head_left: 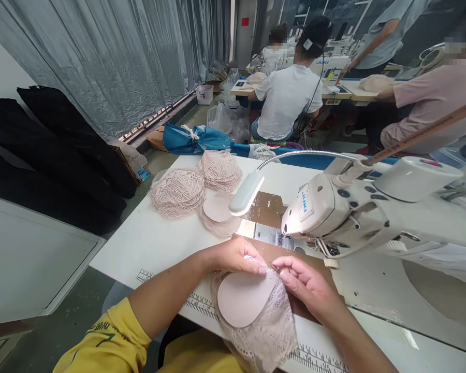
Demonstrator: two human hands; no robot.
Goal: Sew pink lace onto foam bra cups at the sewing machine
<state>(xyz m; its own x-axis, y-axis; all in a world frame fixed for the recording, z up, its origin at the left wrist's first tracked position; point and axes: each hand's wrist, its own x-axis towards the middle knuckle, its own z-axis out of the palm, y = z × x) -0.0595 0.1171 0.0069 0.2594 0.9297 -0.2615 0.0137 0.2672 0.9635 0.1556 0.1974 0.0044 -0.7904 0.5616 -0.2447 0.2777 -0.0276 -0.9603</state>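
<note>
My left hand (236, 256) pinches the top edge of a smooth beige cup pad (243, 299) that lies on a piece of beige lace (270, 331). My right hand (305, 284) pinches the same edge from the right, fingers closed on the pad and lace together. Both hands meet just in front of the white sewing machine (345, 207), near its needle area. The lace hangs over the table's front edge towards my lap.
Two stacks of lace pieces (178, 191) and a loose pad (217, 207) sit at the far left of the white table (151, 238). A gooseneck lamp (246, 192) hovers over the plate. Other people sit at machines behind. Black fabric lies at left.
</note>
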